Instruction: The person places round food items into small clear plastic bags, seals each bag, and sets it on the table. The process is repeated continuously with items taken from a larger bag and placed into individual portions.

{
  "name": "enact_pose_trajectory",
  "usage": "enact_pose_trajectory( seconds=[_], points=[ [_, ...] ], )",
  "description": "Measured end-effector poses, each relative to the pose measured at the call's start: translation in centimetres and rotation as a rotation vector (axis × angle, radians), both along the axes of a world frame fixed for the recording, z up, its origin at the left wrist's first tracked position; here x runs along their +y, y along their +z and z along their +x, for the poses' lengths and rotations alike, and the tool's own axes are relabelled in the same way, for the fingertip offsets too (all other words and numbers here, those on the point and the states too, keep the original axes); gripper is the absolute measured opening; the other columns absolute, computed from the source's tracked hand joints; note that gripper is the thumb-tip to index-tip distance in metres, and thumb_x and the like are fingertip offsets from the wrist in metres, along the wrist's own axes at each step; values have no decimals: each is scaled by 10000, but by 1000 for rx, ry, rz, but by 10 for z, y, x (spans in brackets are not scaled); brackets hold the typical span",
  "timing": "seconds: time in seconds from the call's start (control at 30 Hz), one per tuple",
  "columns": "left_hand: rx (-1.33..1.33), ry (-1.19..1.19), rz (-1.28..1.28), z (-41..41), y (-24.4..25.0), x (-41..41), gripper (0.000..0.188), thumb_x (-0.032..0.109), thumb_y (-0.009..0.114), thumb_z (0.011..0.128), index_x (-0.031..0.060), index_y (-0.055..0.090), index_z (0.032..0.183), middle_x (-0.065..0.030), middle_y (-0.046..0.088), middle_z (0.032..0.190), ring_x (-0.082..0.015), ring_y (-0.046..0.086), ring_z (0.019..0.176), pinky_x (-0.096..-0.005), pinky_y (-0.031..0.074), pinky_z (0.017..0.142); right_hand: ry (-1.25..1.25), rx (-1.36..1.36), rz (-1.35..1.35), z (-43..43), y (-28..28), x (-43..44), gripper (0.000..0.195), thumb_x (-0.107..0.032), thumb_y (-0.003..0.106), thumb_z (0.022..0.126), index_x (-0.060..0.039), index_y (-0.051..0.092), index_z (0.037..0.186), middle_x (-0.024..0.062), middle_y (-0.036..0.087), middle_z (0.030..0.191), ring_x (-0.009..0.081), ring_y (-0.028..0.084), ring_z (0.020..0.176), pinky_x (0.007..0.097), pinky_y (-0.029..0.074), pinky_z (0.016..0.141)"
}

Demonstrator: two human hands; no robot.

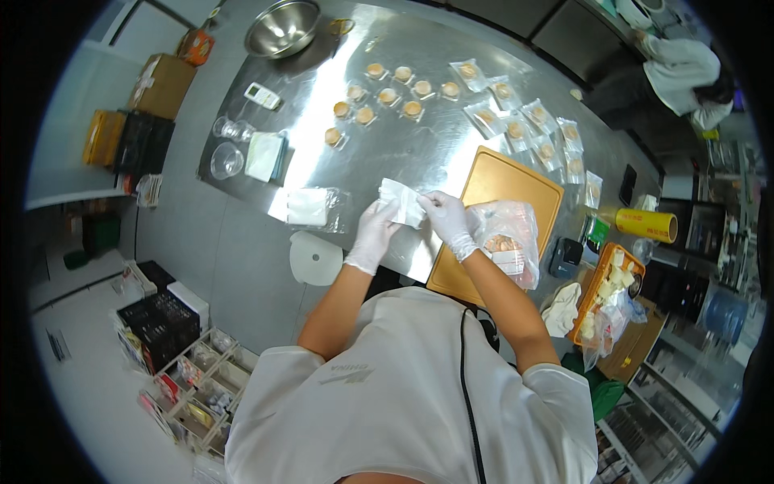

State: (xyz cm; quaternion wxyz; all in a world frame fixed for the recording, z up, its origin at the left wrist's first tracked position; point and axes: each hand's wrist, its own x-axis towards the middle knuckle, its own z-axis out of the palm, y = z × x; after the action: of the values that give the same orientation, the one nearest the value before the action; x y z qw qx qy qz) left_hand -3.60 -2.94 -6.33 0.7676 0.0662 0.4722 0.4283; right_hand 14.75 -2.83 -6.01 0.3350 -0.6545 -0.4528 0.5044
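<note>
Both my hands wear pale gloves. My left hand (373, 233) grips the left side of a small white packet (402, 202), and my right hand (447, 218) pinches its right edge. What the packet holds is hidden. Just left lies a stack of white bags (307, 207) in clear film. A brown cutting board (505, 175) bears a clear plastic bag of food (508, 242) beside my right wrist. Farther back, small round light-brown food pieces (387, 96) sit on clear squares, and several similar pieces lie in clear packets (515, 132) at the right.
A steel bowl (283, 27) stands at the steel table's (242, 91) back left, with a white handheld device (262, 95), clear cups (227, 161) and folded cloths (265, 156) nearer. Right are a yellow film roll (646, 225) and an orange basket (589, 302). Another person (680, 75) is at the upper right.
</note>
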Motion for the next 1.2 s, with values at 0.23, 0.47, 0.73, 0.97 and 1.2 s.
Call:
enact_pose_trajectory(
  seconds=[0.23,0.47,0.73,0.97,1.2],
  points=[
    [-34,320,-59,17,10,-22,119,100,704,932,71,623,1015,-31,676,970,-149,661,908,-325,524,813,-146,-89,200,-9,51,-36,262,-217,749,900,18,720,1011,61,706,857,102,622,735,248,506,713],
    [-36,286,76,28,34,-34,125,140,688,959,92,580,919,-8,630,907,-95,611,798,-290,520,778,-346,22,117,-27,58,-41,257,-180,764,887,33,689,1008,51,697,857,77,604,746,237,484,678],
    [-122,161,79,20,51,-30,284,187,667,968,59,590,1209,-66,671,1107,-205,651,1084,-385,511,964,-231,-12,154,-30,76,-55,183,-137,732,910,30,687,972,59,694,817,100,639,736,244,497,675],
    [121,151,16,24,46,-33,276,123,684,936,16,618,1182,-83,678,1099,-192,681,987,-340,557,853,-284,-207,310,-30,70,-55,252,-210,762,880,-2,728,1018,46,708,802,104,610,709,257,497,671],
    [292,196,263,36,54,-37,304,108,692,936,6,581,1200,-74,669,1109,-158,674,985,-310,574,797,-350,-33,141,-37,61,-41,162,-156,730,907,-3,681,882,37,704,800,84,601,722,248,489,694]
  ],
)
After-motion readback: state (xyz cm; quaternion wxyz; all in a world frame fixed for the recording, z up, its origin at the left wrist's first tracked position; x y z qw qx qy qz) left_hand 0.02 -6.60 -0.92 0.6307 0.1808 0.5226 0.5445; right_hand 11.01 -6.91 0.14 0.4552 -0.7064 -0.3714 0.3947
